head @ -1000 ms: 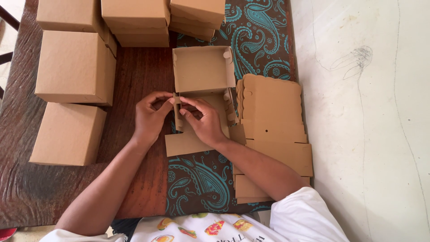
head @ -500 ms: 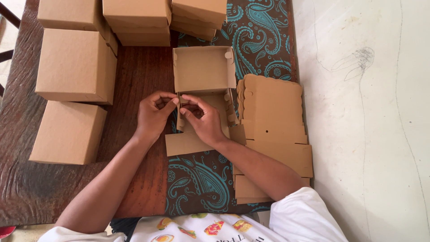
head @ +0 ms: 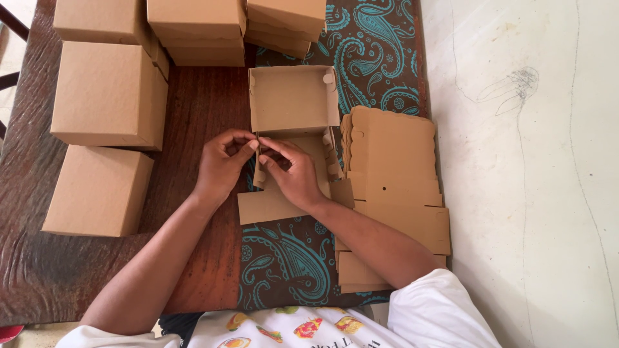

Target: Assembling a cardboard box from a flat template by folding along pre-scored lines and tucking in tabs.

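A half-folded brown cardboard box lies open in the middle of the table, its lid part raised at the far side. My left hand and my right hand meet at the box's left wall, each pinching the cardboard flap there with fingertips. My right forearm lies across the box's unfolded front panel. A stack of flat, unfolded box blanks sits just right of the box.
Finished closed cardboard boxes stand at the left, near left and along the far edge. A dark wooden table carries a brown and teal paisley cloth. A pale floor lies to the right.
Both hands stay at the box's left wall; the fingers have shifted slightly as they press the flap. Nothing else has moved.
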